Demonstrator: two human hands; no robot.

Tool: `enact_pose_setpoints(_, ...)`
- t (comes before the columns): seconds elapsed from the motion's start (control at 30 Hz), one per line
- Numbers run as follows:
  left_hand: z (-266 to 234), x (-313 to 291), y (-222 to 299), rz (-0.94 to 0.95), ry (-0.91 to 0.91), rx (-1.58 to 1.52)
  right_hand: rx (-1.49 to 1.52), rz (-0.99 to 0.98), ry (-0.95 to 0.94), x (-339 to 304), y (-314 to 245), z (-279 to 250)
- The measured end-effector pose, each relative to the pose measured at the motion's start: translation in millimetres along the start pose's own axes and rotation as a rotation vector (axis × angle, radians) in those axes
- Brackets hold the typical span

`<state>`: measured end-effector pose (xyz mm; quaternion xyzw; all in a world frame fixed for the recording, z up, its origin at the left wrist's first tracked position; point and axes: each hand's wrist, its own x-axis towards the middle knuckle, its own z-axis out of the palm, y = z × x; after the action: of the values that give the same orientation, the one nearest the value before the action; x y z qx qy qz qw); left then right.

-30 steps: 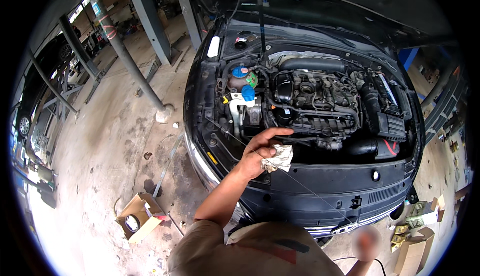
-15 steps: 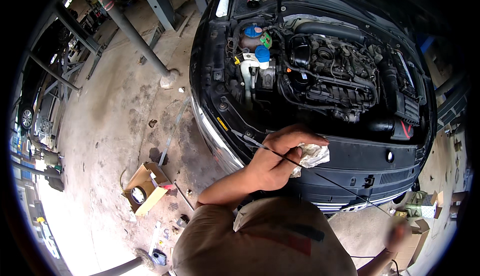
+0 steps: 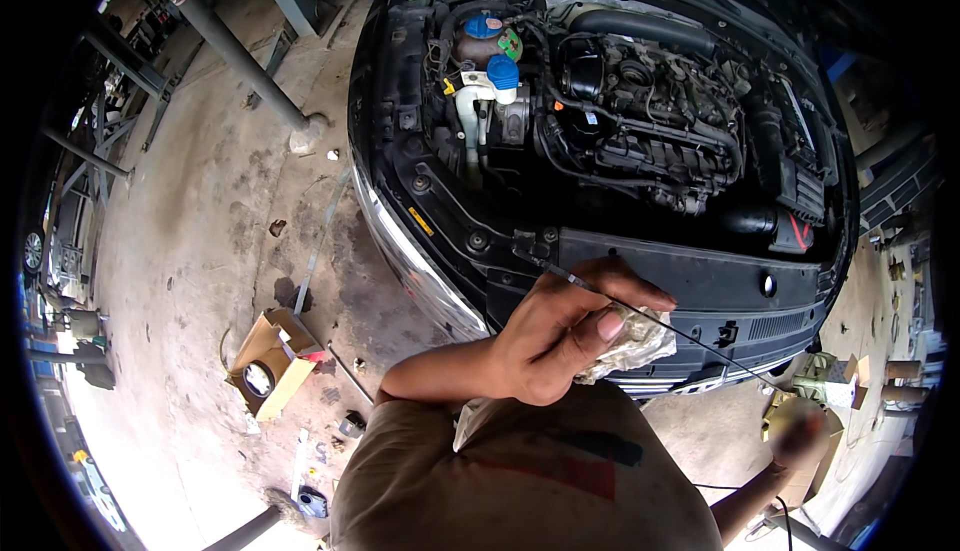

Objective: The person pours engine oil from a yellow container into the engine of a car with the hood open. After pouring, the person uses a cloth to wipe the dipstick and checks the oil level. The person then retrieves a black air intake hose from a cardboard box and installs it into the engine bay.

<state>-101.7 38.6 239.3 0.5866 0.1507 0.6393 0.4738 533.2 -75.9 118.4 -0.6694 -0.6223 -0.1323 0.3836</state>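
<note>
My left hand (image 3: 550, 346) is closed around a crumpled, stained white paper wipe (image 3: 645, 343) in front of the car's front edge. A long thin dark dipstick (image 3: 725, 359) slants across this hand, passing by the index finger and over the wipe. Its paler flat tip (image 3: 560, 273) sticks out past the knuckles toward the engine bay. The other end runs down to my right hand (image 3: 798, 431), low at the right. That hand is blurred and its fingers are not distinct, but it appears to hold the dipstick's end.
The open engine bay holds an engine (image 3: 650, 111), a blue-capped coolant tank (image 3: 478, 39) and a blue-capped filler neck (image 3: 503, 76). An open cardboard box (image 3: 268, 363) sits on the floor at left. A grey post (image 3: 235, 46) stands beyond. More boxes (image 3: 840, 386) lie at right.
My left hand with the wipe has shifted slightly right and turned, showing the thumb more. Less of the dipstick's tip sticks out on its left. The whole view has shifted a little.
</note>
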Motion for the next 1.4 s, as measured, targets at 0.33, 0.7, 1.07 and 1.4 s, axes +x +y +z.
enact_pose_setpoints(0.33, -2.7, 0.2, -2.5, 0.086, -0.028, 0.001, 1.523, 0.75, -0.102, 29.2, -58.1, -2.4)
enact_pose_setpoints(0.7, -1.0, 0.3, 3.1, 0.132, 0.044, 0.003, 1.346, 0.827, 0.096, 37.9, -76.7, 2.3)
enact_pose_setpoints(1.07, -6.4, -4.2, 10.9, 0.007, 0.147, 0.032, 1.32, 0.674, 0.171, 29.4, -59.8, -14.4)
enact_pose_setpoints(1.4, -3.5, -4.7, 11.6, -0.004, 0.128, 0.032, 1.499, 0.247, -0.024, 23.2, -46.5, -21.1)
